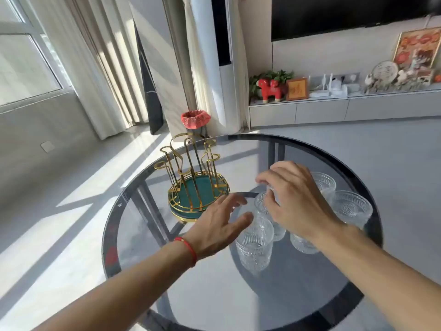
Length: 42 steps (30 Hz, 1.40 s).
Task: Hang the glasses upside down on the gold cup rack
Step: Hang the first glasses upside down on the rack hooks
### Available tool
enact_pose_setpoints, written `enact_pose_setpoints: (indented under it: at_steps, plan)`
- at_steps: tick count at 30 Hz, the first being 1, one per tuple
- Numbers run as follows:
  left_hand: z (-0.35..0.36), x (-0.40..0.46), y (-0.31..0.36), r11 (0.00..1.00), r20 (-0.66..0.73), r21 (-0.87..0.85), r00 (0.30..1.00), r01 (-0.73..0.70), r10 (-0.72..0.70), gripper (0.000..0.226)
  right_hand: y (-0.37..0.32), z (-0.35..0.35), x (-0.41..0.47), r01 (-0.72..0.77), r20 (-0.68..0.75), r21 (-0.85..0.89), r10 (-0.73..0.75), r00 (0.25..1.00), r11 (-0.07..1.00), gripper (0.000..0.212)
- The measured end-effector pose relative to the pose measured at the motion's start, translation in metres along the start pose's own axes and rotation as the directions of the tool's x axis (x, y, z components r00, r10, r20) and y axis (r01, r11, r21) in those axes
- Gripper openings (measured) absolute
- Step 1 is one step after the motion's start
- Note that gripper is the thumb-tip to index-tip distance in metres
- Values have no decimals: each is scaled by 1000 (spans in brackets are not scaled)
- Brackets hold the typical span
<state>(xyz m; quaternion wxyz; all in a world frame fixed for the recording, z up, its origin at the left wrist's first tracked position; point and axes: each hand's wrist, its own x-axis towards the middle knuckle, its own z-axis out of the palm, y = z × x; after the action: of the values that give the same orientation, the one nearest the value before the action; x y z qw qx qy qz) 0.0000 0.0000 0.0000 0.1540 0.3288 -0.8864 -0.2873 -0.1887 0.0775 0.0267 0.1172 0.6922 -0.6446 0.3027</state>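
The gold cup rack (191, 177), wire prongs on a round green base, stands empty at the left of the round glass table (214, 295). Several clear ribbed glasses stand upright to its right: the nearest glass (254, 247), a middle glass (261, 204), two far glasses (350, 209) (323, 182), and one partly hidden under my wrist (301, 246). My right hand (293, 199) reaches over them, its fingertips curled down onto the middle glass's rim. My left hand (219, 223) holds nothing; its fingers are spread between the rack and the nearest glass.
The table's dark rim (112, 225) curves close past the rack's left side. Beyond the table are a red-lined bin (195, 118), a tall white standing unit (226, 63) and a low cabinet (334, 111) with ornaments. Sunlit floor lies to the left.
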Motion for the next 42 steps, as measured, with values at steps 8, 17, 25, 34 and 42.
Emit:
enact_pose_setpoints:
  at_steps: [8,17,25,34,42]
  plan:
    - [21,-49,15,996,-35,77,998,-54,57,89,-34,-33,-74,166,-8,-63,-166,986,984,30]
    - [41,-28,0,985,-111,-170,993,25,-45,79,-36,8,-95,15,-84,267,8,996,963,37]
    - [23,-31,-8,774,-217,-627,936,83,-276,66,-38,26,-80,-127,139,501,65,988,856,77]
    - [0,-10,-22,162,-11,-986,962,35,-272,58,-47,28,-10,-402,215,535,340,915,743,76]
    - [-15,1,-38,64,-6,-998,985,6,-173,64,-47,34,28,-672,494,599,459,738,436,73]
